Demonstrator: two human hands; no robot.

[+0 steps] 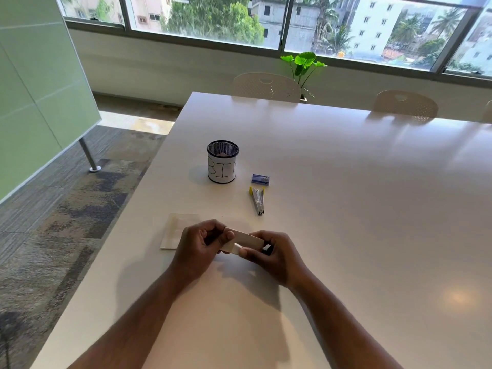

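Observation:
Both hands hold a folded strip of white paper (pixel 246 239) just above the white table (pixel 346 209). My left hand (pixel 198 243) pinches its left end between thumb and fingers. My right hand (pixel 271 253) grips the right end, and a small dark object shows between its fingers there. An opened silver stapler (pixel 258 200) with yellow ends lies on the table beyond the hands. A small blue staple box (pixel 260 179) sits just behind it. A black mesh cup (pixel 222 161) with a white label reading BIN stands to the left of the box.
A pale sheet of paper (pixel 177 233) lies flat left of my left hand, near the table's left edge. Two white chairs (pixel 266 87) stand at the far side, with a green plant (pixel 303 65) under the windows. A green partition (pixel 40 89) stands on the left.

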